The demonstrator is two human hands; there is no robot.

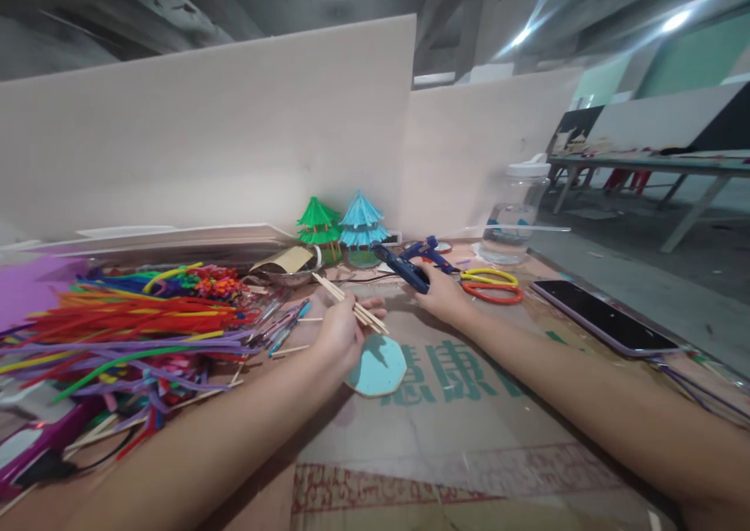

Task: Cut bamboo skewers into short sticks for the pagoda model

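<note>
My left hand (343, 332) is closed around several thin wooden sticks (351, 303), which point up and to the left. Just below that hand lies a light-blue many-sided disc (378, 367), with a shadow across its top. My right hand (444, 293) is shut on a dark blue hand tool (404, 269) whose exact kind I cannot make out. Close behind it is another blue tool part (433, 251), perhaps a glue gun; I cannot tell whether the two are joined. Scissors with yellow and orange handles (492, 285) lie right of my right hand.
Colourful pipe cleaners (134, 320) are heaped at left. Small green (319, 222) and blue tiered models (362, 222) stand at the back beside a metal bowl (287, 277). A clear water bottle (512, 215) and a phone (603, 316) are at right. White boards (234, 140) stand behind.
</note>
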